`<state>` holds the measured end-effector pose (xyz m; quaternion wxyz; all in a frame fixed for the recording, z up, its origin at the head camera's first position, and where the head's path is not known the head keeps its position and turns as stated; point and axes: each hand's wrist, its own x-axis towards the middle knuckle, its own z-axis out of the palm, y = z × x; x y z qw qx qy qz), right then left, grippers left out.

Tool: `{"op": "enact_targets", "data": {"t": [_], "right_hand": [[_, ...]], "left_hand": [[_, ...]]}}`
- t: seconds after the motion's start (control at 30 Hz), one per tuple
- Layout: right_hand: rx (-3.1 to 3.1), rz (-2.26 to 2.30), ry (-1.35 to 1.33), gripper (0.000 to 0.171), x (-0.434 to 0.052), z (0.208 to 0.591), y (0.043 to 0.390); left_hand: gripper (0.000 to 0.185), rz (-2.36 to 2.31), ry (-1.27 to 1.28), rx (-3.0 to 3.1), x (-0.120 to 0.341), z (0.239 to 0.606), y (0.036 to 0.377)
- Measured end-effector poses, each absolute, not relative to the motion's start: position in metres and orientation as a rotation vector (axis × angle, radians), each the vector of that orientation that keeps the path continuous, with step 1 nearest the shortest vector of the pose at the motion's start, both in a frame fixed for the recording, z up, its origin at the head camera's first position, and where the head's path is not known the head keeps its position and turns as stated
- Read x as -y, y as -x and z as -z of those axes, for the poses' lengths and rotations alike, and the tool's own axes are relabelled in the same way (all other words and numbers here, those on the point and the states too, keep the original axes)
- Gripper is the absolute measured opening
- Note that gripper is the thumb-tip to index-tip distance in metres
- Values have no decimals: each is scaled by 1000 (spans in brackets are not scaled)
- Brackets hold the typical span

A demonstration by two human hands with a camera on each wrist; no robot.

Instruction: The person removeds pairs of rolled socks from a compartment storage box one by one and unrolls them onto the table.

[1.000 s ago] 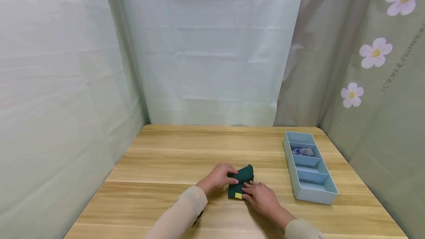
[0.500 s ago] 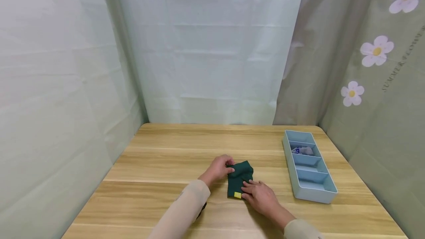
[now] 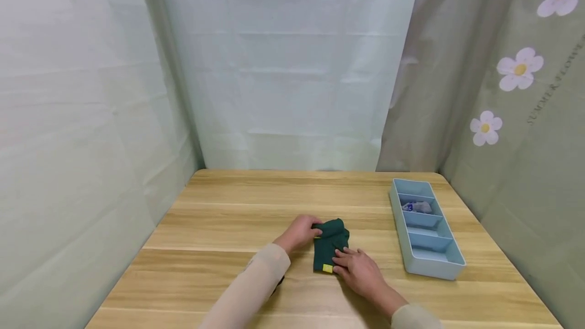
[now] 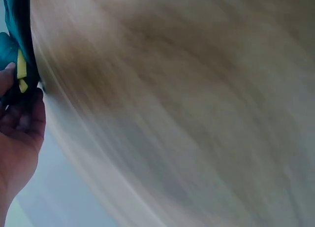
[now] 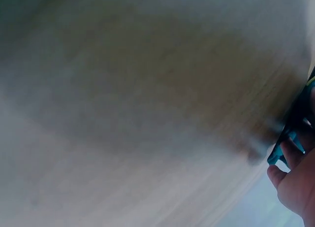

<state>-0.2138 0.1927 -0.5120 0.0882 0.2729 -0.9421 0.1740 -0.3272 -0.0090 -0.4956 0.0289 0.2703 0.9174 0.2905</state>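
Dark-green folded socks (image 3: 330,245) lie at the wooden table's (image 3: 219,227) six o'clock; the left hand (image 3: 299,232) pinches the far fold, the right hand (image 3: 358,268) presses flat; folding seems underway; next, tighten the bundle; blue organiser tray (image 3: 429,263) at three o'clock.

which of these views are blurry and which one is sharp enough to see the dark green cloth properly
Head view: sharp and evenly lit, showing the dark green folded cloth between the left hand and right hand on the light wooden table. Left wrist view: tabletop smeared, cloth only at the left edge. Right wrist view: blurred and dim, cloth barely visible at the right edge.
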Motion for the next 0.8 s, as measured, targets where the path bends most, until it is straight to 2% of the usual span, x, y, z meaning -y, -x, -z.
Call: {"op": "enact_targets", "data": {"t": [0.17, 0.4, 0.6, 0.8], "right_hand": [[2818, -529, -795, 26, -193, 514, 214], [2797, -529, -810, 26, -193, 515, 216], [2799, -521, -801, 26, -195, 515, 215], [2793, -543, -802, 25, -192, 514, 212]], "left_hand": [[23, -987, -729, -2884, 6, 500, 336], [10, -810, -916, -2984, 6, 498, 336], [34, -584, -939, -2972, 6, 498, 335], [24, -618, -870, -2998, 5, 498, 345]]}}
